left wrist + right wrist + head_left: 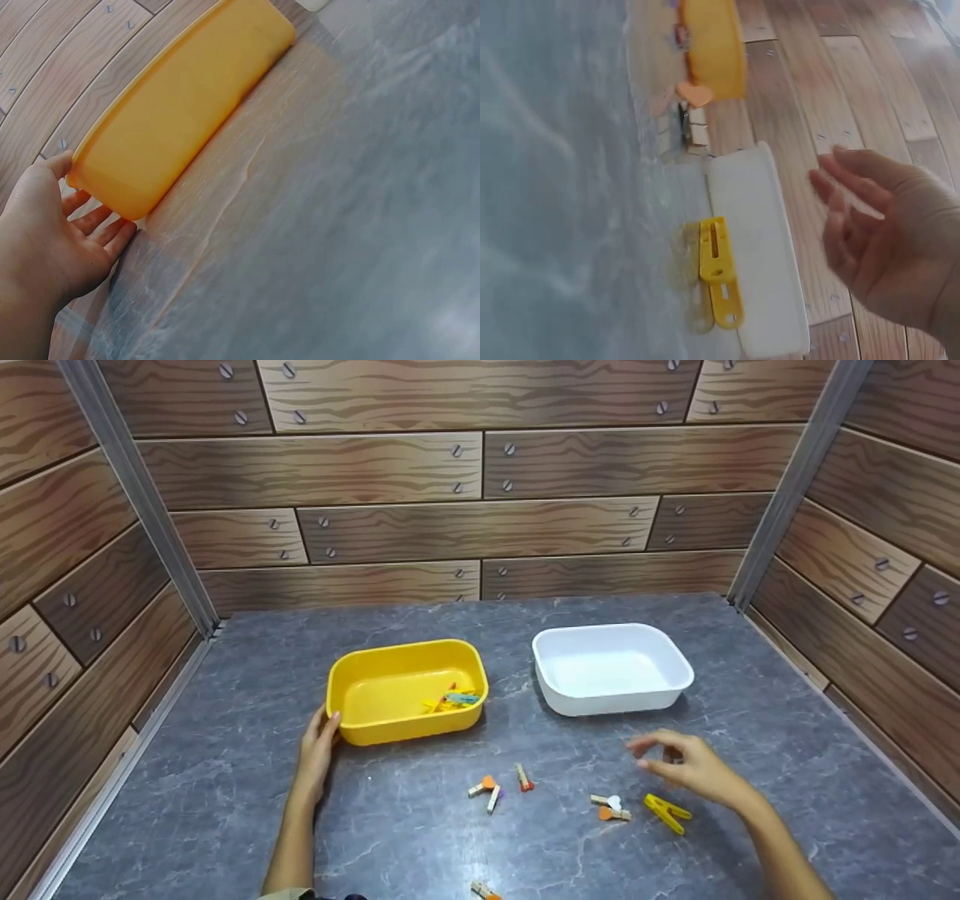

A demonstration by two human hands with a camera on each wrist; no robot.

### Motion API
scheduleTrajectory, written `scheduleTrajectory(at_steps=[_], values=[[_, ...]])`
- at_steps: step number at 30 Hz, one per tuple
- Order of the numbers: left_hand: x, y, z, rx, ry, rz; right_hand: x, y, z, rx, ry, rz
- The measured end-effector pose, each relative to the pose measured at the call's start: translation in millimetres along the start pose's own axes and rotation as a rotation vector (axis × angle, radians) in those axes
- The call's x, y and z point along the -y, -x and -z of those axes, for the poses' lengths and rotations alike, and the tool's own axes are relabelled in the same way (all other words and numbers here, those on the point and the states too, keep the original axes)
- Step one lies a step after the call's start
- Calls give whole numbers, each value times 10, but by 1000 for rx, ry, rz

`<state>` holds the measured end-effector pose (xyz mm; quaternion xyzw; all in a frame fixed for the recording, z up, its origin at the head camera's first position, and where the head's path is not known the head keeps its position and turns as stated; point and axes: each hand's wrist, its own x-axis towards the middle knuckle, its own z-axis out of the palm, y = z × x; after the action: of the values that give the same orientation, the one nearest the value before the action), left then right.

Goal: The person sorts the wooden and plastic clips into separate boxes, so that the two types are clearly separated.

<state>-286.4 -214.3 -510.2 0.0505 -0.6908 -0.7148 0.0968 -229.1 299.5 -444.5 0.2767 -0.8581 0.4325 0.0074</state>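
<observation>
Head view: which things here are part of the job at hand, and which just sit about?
In the job:
left hand touching yellow tub
right hand above yellow clip
small wooden clips

Sitting about:
white tub
grey tabletop

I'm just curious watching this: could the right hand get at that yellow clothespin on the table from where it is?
Probably yes. The right hand hovers open and empty just above the yellow clothespin, with nothing between them.
</observation>
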Motion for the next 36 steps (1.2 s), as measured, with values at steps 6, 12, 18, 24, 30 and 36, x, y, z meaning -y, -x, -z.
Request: scheduleTrajectory(at_steps=[6,12,18,24,30,36], values=[[-3,-2,5,9,2,1,-235,240,61,35,-55,-95],[-5,-13,17,3,15,-10,-335,367,94,108,-116,-172],[-5,-6,-2,3,20,1,-383,410,108,202,-132,-226],[-11,2,-20,7,4,6,-411,437,95,283,-132,-274],[-2,0,-15,6,18,7,-442,440,80,311,-120,-230],[-1,4,-8,12,13,5,-488,421,82,283,-125,-185]])
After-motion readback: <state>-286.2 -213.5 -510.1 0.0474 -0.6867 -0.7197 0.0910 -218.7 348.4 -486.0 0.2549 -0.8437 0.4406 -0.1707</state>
